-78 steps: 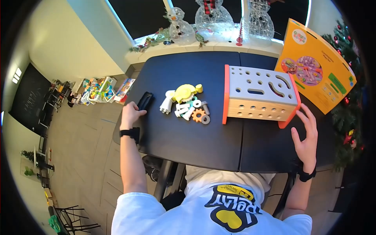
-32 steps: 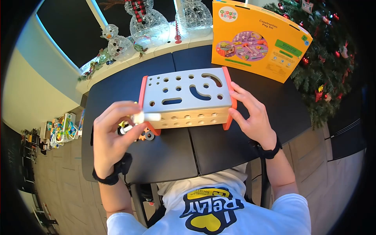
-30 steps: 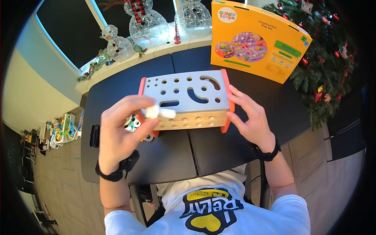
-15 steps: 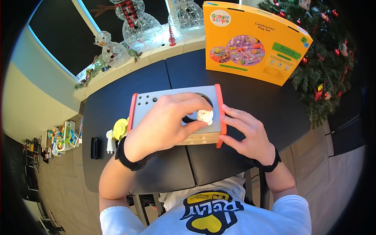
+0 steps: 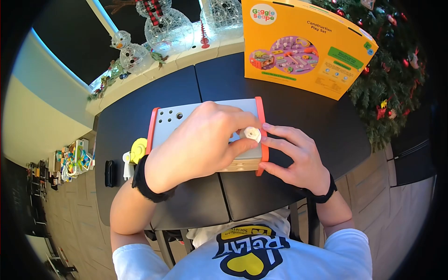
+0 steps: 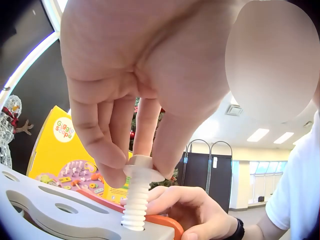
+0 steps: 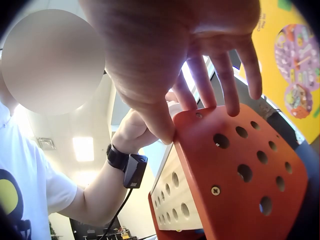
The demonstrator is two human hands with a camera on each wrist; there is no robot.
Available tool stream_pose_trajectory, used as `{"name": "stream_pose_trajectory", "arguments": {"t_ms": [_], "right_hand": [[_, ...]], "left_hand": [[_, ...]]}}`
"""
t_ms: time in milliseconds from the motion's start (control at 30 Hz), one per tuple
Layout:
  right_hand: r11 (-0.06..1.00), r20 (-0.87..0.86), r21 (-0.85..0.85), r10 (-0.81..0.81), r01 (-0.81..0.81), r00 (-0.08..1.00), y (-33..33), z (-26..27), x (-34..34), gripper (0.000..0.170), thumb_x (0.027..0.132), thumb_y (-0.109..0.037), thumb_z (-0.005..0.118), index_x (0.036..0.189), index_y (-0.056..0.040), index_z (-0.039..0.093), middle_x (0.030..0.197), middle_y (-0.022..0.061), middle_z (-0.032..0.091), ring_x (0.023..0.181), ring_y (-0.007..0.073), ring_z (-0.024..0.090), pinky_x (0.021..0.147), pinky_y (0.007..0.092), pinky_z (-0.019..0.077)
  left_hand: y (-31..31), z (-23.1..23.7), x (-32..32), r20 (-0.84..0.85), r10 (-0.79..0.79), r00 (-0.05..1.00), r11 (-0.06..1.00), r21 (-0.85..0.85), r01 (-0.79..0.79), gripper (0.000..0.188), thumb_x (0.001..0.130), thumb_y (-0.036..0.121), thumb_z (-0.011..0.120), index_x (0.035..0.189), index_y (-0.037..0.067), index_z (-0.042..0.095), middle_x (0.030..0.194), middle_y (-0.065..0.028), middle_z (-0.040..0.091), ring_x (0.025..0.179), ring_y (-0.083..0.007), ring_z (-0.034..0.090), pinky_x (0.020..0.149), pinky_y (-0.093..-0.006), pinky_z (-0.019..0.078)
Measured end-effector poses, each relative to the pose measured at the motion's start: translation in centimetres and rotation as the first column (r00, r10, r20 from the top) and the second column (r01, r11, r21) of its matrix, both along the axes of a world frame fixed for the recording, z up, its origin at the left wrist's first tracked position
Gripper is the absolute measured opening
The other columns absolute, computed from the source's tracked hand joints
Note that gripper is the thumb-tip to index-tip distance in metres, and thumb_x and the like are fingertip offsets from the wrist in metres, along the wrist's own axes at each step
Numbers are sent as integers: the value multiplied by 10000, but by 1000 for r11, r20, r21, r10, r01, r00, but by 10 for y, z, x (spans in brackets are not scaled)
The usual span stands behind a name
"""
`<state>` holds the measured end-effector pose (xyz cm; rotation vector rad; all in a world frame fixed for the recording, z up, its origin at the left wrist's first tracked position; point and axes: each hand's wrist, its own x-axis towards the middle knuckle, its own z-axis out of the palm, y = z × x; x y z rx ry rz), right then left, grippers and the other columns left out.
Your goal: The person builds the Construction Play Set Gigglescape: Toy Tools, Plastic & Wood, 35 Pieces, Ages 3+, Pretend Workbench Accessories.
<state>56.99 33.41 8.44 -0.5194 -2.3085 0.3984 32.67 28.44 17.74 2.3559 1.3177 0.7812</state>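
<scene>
The left grip [image 5: 200,140] pinches a white screw [image 6: 136,197] by its head between thumb and fingers; the right grip [image 5: 301,161] clasps nothing, its spread fingers touching the edge of a red end panel [image 7: 225,155]. The black table [image 5: 224,79] carries everything, the yellow box [image 5: 308,46] standing at its far side to the right. Nearer the person lies the grey-topped toy workbench [image 5: 165,129], its length running left to right. The red end panel closes its right end, where the right grip seems to steady it. The white screw lies at that same end of the top, directly below the left fingertips in the left wrist view. Its long axis stands roughly upright, square to the top, head uppermost. Much of the thread shows above the surface; the lower end appears to enter the top, how deep cannot be told. Any push or turn would likely need to keep to that line; the left grip is nearer, the right just beside.
</scene>
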Motion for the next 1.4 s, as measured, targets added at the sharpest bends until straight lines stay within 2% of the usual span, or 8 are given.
{"name": "stream_pose_trajectory", "arguments": {"t_ms": [100, 300, 600, 700, 1000, 1200, 1300, 1400], "right_hand": [[1000, -2, 5, -2, 2, 1000, 0, 1, 0, 449, 774, -257, 881, 1161, -76, 742, 1334, 90, 696, 1113, 308, 705, 939, 418, 563], [1000, -28, 3, -2, 2, 1000, -1, -2, -1, 429, 787, -262, 878, 1153, -83, 743, 1308, 90, 706, 1080, 304, 715, 919, 417, 568], [1000, -38, 8, -1, 1, 999, -1, -1, 0, 422, 791, -261, 877, 1153, -88, 743, 1313, 72, 702, 1055, 298, 720, 899, 400, 571], [1000, -37, 8, 1, -1, 999, -2, 0, 0, 422, 794, -264, 876, 1155, -88, 744, 1313, 68, 701, 1049, 293, 722, 889, 397, 571], [1000, -30, 1, -5, 5, 1000, -2, -1, 1, 425, 802, -276, 873, 1162, -90, 743, 1317, 63, 699, 1044, 284, 723, 878, 393, 566], [1000, -19, -2, -13, 13, 1000, -3, 0, 2, 428, 799, -276, 873, 1164, -94, 742, 1320, 66, 700, 1053, 292, 720, 876, 393, 569], [1000, -22, 8, -18, 19, 1000, -3, 1, 0, 427, 796, -273, 874, 1162, -97, 743, 1323, 71, 699, 1063, 297, 718, 888, 397, 573], [1000, -31, 0, -8, 8, 999, -3, 0, -1, 432, 794, -271, 877, 1162, -90, 740, 1323, 85, 697, 1074, 304, 715, 906, 404, 574]], "left_hand": [[-2, 8, 0, -33, -12, 999, 998, -58, 10, 276, 816, 35, 802, 1084, -1, 745, 1024, -167, 760, 840, -346, 729, 750, -389, 593], [-2, 11, -3, -74, -70, 995, 996, 53, 74, 239, 826, 45, 791, 1060, 0, 766, 1007, -185, 746, 862, -344, 727, 762, -385, 580], [-1, 27, 4, -150, 90, 985, 988, -112, -108, 166, 848, 44, 775, 1010, 11, 785, 942, -145, 765, 847, -312, 736, 741, -374, 578], [6, 14, -3, -99, -93, 991, 993, 65, 100, 165, 839, 49, 777, 999, 13, 784, 954, -146, 769, 842, -312, 742, 755, -381, 586], [2, 19, 6, -123, -31, 992, 999, -36, 27, 164, 815, 18, 775, 974, -14, 755, 969, -147, 765, 864, -332, 738, 770, -382, 590], [2, 18, 4, -147, -50, 988, 997, 57, 59, 160, 798, 17, 766, 955, -11, 760, 934, -143, 758, 846, -322, 736, 761, -370, 592], [-1, 29, 5, -219, -14, 976, 998, -65, 0, 163, 786, 15, 761, 948, -8, 769, 980, -151, 760, 868, -335, 729, 773, -382, 594], [3, 20, 2, -224, -104, 969, 984, 120, 134, 168, 783, 14, 757, 948, -5, 778, 977, -158, 759, 876, -346, 724, 772, -404, 592]]}}
